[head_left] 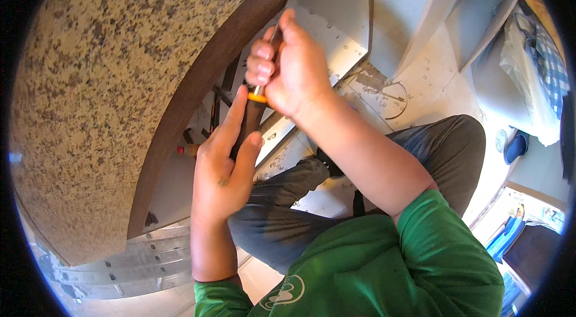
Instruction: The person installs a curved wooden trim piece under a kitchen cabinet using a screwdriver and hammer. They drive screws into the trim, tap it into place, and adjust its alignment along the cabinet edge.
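Observation:
A screwdriver [249,122] with a dark handle, yellow band and metal shaft points upward at an angle in front of the cabinet opening. My left hand [225,167] holds the handle between thumb and fingers, index finger lying along it. Higher up, my right hand [288,74] has its fingers wrapped round the shaft, hiding much of it. Behind both hands, the open compartment [318,17] has a pale shelf with several dark tools and a red-tipped item [180,150] lying inside.
A speckled stone countertop [96,65] with brown edging fills the left. Light doors [408,11] stand upper right. My crossed legs [450,155] are on the tiled floor [375,101], scattered with bits. Right are a blue checked cloth [540,59], plastic bag and dark blue slipper [515,147].

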Demonstrator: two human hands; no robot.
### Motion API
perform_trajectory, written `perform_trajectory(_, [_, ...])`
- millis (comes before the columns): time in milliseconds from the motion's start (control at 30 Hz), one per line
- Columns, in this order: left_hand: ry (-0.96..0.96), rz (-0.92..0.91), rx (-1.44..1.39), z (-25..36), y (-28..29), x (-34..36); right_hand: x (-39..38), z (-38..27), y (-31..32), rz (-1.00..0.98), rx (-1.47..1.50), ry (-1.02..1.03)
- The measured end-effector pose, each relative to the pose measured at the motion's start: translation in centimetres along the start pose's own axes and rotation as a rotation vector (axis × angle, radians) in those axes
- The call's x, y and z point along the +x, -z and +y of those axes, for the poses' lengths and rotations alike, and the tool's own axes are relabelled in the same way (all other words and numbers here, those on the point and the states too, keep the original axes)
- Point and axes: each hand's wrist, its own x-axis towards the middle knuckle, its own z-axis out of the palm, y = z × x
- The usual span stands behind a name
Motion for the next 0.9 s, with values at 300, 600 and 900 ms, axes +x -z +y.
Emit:
perform_trajectory(300, [0.127, -0.011, -0.112, 0.4, -0.1, -0.7, 0.0, 0.3, 0.4, -0.014, 0.015, -0.065])
perform_trajectory(600, [-0.004, 0.005, -0.042, -0.1, -0.2, -0.1, 0.3, -0.1, 0.2, -0.008, -0.004, -0.016])
perform_trajectory(900, [-0.08, -0.002, -0.039, 0.6, -1.2, 1.5, 0.6, -2.0, -0.1, 0.032, -0.004, 0.003])
